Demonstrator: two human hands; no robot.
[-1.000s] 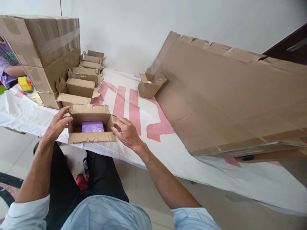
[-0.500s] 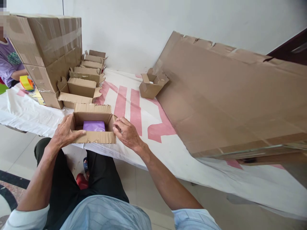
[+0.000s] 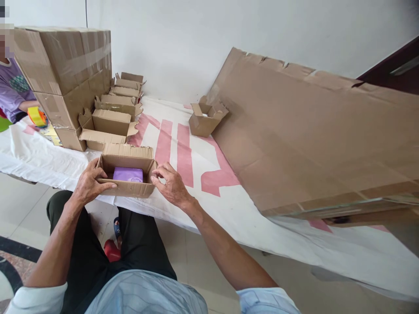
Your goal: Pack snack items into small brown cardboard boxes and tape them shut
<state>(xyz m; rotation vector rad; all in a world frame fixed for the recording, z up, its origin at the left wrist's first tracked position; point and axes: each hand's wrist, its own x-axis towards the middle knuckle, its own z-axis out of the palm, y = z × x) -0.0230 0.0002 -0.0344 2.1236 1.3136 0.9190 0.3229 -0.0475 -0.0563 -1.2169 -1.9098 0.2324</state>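
A small open cardboard box (image 3: 131,190) sits at the table's near edge, its far flap (image 3: 127,150) standing out behind the opening. Inside lies a purple block-shaped pack (image 3: 128,174). My left hand (image 3: 89,182) grips the left end of the box, thumb along the near rim and fingers bent over the left wall. At the opposite end, my right hand (image 3: 170,184) has its fingers bent and pinched at the right wall's top edge. Some of its fingertips are hidden, but they appear closed on the box's edge.
Several open cardboard boxes (image 3: 109,122) stand in a row beyond, beside a stack of taped cartons (image 3: 65,61). Another small open box (image 3: 203,124) leans near a large cardboard sheet (image 3: 310,144) on the right. At far left are a person's purple sleeve (image 3: 15,93) and a yellow-orange tape roll (image 3: 37,117).
The near flap, folded outward before, now hangs down along the box's front. My left fingers have curled over the left wall, and my right hand has shifted slightly left.
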